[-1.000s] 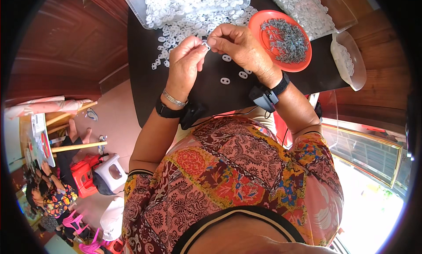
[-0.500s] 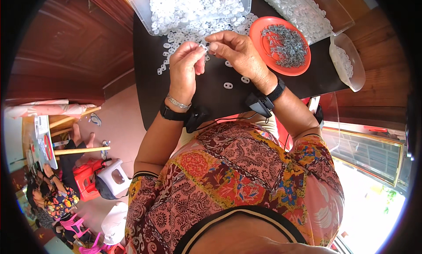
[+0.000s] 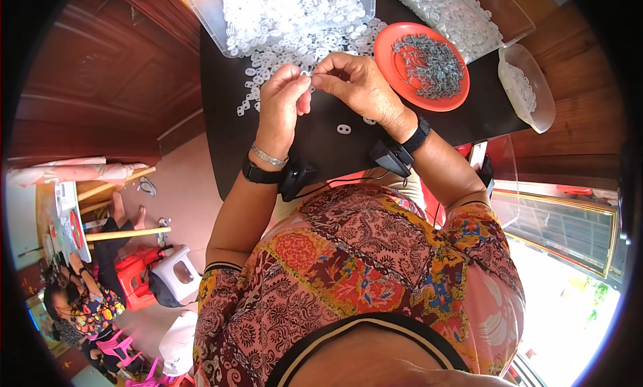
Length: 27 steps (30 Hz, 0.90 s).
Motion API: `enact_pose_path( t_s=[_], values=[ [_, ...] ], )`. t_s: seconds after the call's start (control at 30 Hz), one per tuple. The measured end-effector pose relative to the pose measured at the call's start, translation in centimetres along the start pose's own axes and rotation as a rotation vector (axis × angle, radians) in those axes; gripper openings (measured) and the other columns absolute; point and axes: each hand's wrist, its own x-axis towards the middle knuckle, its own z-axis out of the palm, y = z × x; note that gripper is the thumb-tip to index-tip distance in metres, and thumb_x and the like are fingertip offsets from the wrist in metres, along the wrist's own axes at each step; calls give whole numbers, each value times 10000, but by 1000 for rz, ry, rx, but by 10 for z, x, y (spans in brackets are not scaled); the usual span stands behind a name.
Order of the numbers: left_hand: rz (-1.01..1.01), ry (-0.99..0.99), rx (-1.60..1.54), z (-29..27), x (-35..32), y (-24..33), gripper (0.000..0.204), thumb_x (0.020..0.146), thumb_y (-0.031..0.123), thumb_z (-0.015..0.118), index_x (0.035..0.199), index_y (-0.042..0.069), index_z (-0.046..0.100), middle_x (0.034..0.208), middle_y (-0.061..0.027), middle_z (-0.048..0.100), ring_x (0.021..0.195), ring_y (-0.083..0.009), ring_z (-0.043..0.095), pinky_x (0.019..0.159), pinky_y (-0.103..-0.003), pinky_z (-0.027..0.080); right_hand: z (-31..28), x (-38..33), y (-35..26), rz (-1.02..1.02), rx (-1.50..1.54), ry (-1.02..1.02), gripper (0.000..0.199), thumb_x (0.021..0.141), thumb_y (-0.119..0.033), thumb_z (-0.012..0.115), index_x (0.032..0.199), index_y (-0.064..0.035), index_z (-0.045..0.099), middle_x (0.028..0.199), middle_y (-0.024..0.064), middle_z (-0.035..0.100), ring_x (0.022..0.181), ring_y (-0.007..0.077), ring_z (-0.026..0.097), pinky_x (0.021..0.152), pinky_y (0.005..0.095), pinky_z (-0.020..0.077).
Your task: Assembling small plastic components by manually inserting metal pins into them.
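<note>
My left hand [image 3: 278,112] is closed, thumb and fingertips pinching a small white two-hole plastic piece [image 3: 305,73]. Against that piece come the pinched fingertips of my right hand [image 3: 365,92]; whatever they grip is too small to make out. Just beyond both hands spreads a heap of similar white two-hole pieces [image 3: 288,57] on the dark table [image 3: 315,146]. One loose white piece [image 3: 343,128] lies nearer me, and another [image 3: 369,121] is partly covered by my right wrist. To the right of my right hand, an orange-red plate [image 3: 386,52] carries many small grey metal parts [image 3: 434,69].
A clear plastic bin [image 3: 201,12] full of white pieces stands at the back. Another clear container [image 3: 512,29] is at the far right, with a white scoop-shaped tray [image 3: 542,106] near it. Black wrist straps carry devices with a cable. Another person [image 3: 87,300] sits far left.
My right fingertips have moved in to meet the white piece in my left hand; before, they were slightly apart from it. The whole view has shifted a little.
</note>
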Motion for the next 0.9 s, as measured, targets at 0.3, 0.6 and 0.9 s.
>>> enact_pose_path(
  t_s=[0.3, 0.6, 0.9],
  values=[
    [-11, -104, 185, 2, -2, 10, 195, 902, 167, 488, 740, 61, 513, 603, 14, 468, 513, -61, 412, 487, -199, 316, -8, 3, 5, -37, 88, 1, 140, 884, -138, 645, 966, -25, 651, 831, -18, 626, 757, 41, 540, 696, 206, 456],
    [20, -132, 193, 2, -2, 4, 212, 904, 176, 514, 737, 46, 529, 590, 20, 461, 499, -50, 394, 474, -195, 300, -10, 3, 6, -124, -101, 14, 135, 866, -156, 620, 914, -32, 641, 795, 87, 657, 726, 178, 624, 680, 299, 486],
    [35, -154, 254, 2, -4, 3, 220, 895, 150, 507, 699, 51, 501, 575, 20, 446, 485, -51, 379, 462, -198, 288, -7, -1, 4, -316, -399, 21, 105, 859, -118, 593, 904, -23, 591, 758, 120, 612, 706, 259, 611, 647, 324, 474]
  ],
)
